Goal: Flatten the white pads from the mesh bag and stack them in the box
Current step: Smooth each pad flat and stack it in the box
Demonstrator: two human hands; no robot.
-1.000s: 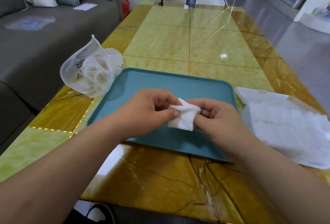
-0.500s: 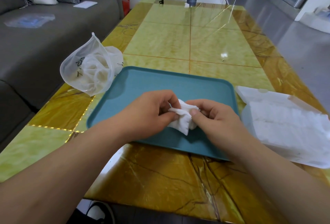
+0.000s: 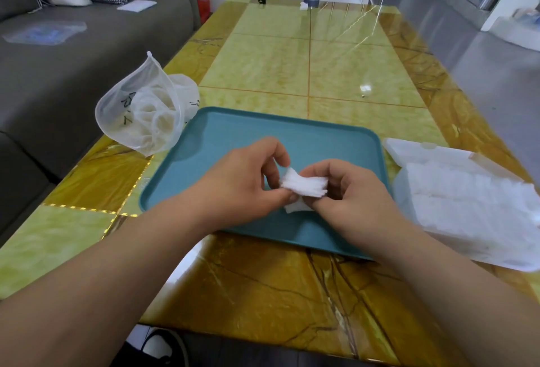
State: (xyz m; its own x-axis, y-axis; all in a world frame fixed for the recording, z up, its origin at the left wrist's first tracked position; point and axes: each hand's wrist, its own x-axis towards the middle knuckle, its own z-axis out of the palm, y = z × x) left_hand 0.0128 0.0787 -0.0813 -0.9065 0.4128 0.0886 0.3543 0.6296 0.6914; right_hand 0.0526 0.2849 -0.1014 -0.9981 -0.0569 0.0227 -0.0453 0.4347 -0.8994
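Both hands are clamped on one white pad point(image 3: 304, 184), held just above the teal tray point(image 3: 233, 135). L hand point(image 3: 248, 179) pinches the pad's L end btwn thumb & curled fingers. R hand point(image 3: 350, 191) pinches the R end the same way, fingers folded over the top edge. The pad is bunched at the middle & fans out toward my R fingers. A white corner shows just below my thumbs, low over the tray; can't tell if it's the same pad or another.

The mesh bag point(image 3: 146, 115) sits to the L of my grip & further out, on the table point(image 3: 277, 59), touching the tray's far L corner, w/ more white pads point(image 3: 157, 121) curled up inside. The clear plastic box point(image 3: 404, 191) is right of my R hand, just beside the tray's R edge, lid open, w/ flat pads point(image 3: 467, 200) lying in it. A grey sofa point(image 3: 73, 54) runs past the table's L side.
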